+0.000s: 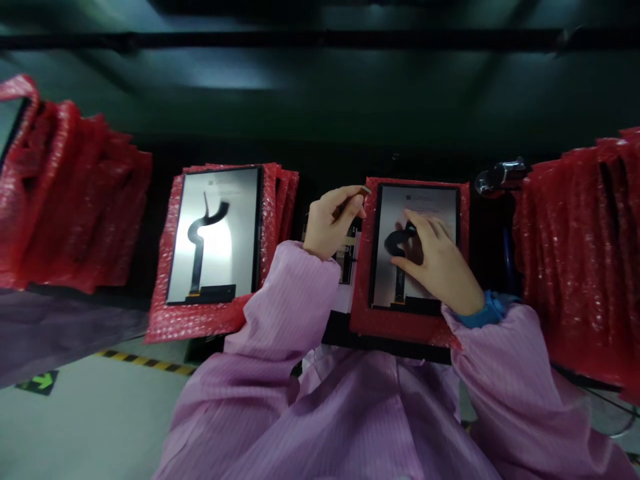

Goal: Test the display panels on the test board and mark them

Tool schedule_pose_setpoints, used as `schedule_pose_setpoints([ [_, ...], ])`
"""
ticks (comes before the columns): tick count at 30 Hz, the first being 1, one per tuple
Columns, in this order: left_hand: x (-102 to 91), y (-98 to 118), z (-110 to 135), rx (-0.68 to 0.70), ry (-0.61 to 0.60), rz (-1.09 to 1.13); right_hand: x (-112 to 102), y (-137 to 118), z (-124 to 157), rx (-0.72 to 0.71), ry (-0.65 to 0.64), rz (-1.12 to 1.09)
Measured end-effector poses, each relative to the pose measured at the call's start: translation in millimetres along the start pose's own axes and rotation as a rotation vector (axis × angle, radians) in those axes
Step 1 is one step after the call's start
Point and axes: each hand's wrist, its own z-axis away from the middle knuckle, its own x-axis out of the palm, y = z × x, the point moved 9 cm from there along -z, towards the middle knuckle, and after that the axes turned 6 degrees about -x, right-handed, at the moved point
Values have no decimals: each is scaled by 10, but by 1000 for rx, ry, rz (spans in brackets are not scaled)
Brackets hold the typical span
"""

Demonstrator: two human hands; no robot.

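A display panel (427, 200) lies back side up on a red bubble-wrap bag (403, 325), in front of me and to the right. My right hand (436, 259) is over the panel, its thumb and fingers curled around a black flex cable (397, 241) that bends up from the panel's lower edge. Just left of this panel my left hand (332, 220) is closed in a pinch, with a small thin strip (367, 190) showing at the fingertips. Farther left, a second display panel (233, 250) rests on red bubble wrap, its flex cable (198, 257) lying curved across it.
Stacks of red bubble-wrap bags stand at the far left (85, 200) and far right (575, 267). A shiny metal fitting (501, 177) sits beside the right stack. Behind my left wrist, a dark part with a label (346, 257) is partly hidden. A grey sleeve (65, 330) reaches in at left.
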Motion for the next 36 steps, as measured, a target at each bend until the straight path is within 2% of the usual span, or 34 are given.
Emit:
schedule_pose_setpoints([
  [4,95,59,33,43,-85,-57,25,53,-9,35,91,-487],
  [6,138,106,48,78,-132,-87,70,108,-5,80,112,-615],
  [8,173,147,59,119,-169,-122,73,155,4,115,134,-515],
  [10,197,163,62,146,-188,-153,46,170,12,124,144,-276],
  [13,213,140,55,144,-193,-181,77,171,20,128,69,29],
  [15,208,126,49,138,-183,-190,121,170,28,125,4,124],
  [17,194,124,46,135,-169,-192,134,148,35,106,-22,168],
  [22,148,119,41,107,-133,-200,84,63,50,51,19,181],
  [36,126,142,43,124,-115,-218,133,30,-5,41,-37,224],
])
